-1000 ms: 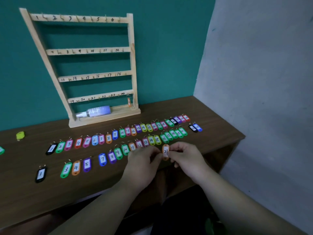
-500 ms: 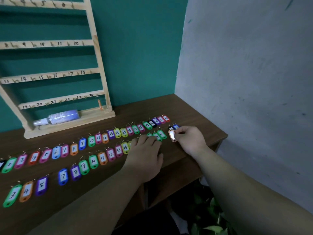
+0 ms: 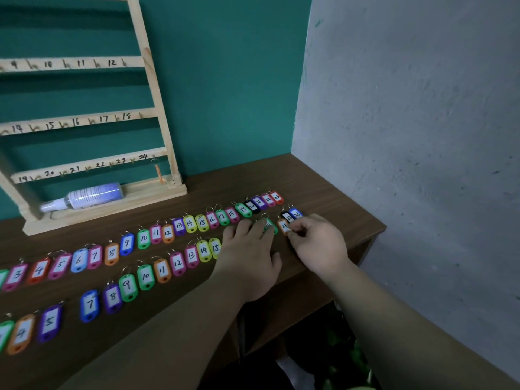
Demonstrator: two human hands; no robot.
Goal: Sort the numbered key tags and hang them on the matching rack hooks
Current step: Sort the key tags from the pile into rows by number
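Left hand [image 3: 249, 257] covers near-row tags [image 3: 177, 263], bottle [image 3: 90, 196] on rack base [image 3: 146, 199] — sideways

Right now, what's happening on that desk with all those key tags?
A person has numbered key tags laid in two rows on the wooden desk. The right hand pinches the orange tag 21 in the near row, beside the black tag 22. The left hand rests flat on that row, covering a few tags. On the wooden rack, a lone orange tag hangs by hook 24; other visible hooks are bare.
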